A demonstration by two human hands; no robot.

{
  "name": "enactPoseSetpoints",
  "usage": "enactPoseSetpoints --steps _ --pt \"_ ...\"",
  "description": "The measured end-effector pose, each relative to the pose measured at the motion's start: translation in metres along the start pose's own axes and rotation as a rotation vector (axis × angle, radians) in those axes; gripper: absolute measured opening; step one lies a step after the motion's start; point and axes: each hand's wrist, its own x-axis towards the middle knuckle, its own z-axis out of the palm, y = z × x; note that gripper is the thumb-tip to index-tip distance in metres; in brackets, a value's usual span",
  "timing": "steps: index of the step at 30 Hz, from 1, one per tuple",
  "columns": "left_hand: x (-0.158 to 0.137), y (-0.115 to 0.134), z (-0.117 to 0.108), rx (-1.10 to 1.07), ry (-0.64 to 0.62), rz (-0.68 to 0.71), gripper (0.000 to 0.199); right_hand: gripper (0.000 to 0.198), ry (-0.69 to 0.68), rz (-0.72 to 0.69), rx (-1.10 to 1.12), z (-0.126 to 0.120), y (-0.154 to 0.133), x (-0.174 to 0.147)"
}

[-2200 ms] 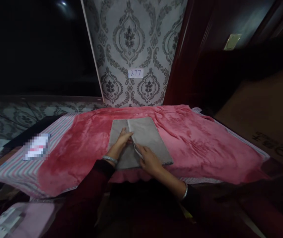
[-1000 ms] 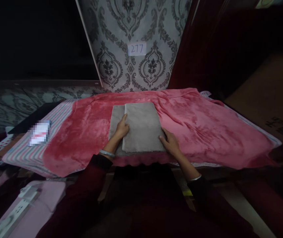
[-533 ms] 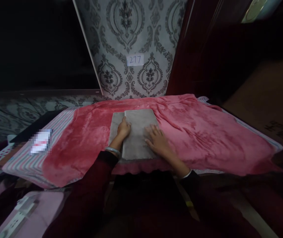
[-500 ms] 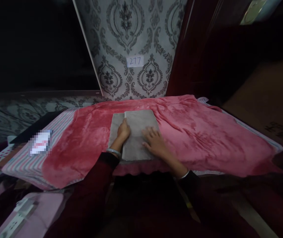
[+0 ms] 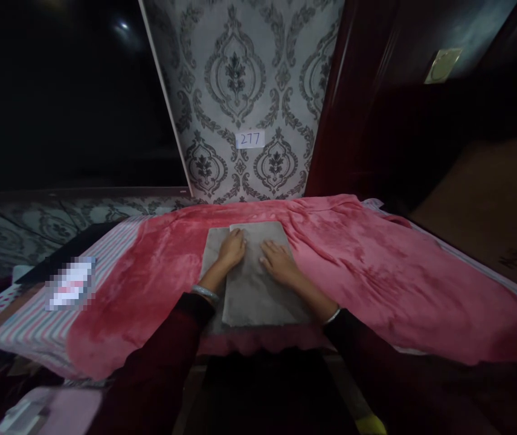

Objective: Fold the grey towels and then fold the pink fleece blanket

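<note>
Folded grey cloth (image 5: 258, 302) lies on the pink blanket (image 5: 376, 284), its upper layer stopping short of the lower layer's left edge. Left hand (image 5: 232, 248) rests on the cloth by that upper fold, fingers drawn together; whether it pinches fabric cannot be determined. Right hand (image 5: 279, 263) is open, palm down, fingers slightly spread on the right part. Assessment: cloth appears light, soft and limp, not fragile; layers may slip out of line. Recommended hold: both side edges, thumbs above, fingers beneath all layers.
</note>
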Motion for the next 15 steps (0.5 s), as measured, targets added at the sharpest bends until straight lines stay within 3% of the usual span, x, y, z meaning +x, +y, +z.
enactPoseSetpoints --steps 3,8,15 --pt "0.011 0.005 0.01 0.058 -0.046 0.044 0.055 0.062 0.013 0.071 -0.035 0.008 -0.001 0.023" --pt "0.007 -0.007 0.032 0.336 -0.177 -0.001 0.062 0.065 -0.073 -0.004 -0.054 0.034 -0.002 0.025" --pt "0.01 -0.012 0.033 0.327 -0.242 -0.053 0.065 0.065 -0.09 0.006 -0.052 0.032 -0.002 0.02"
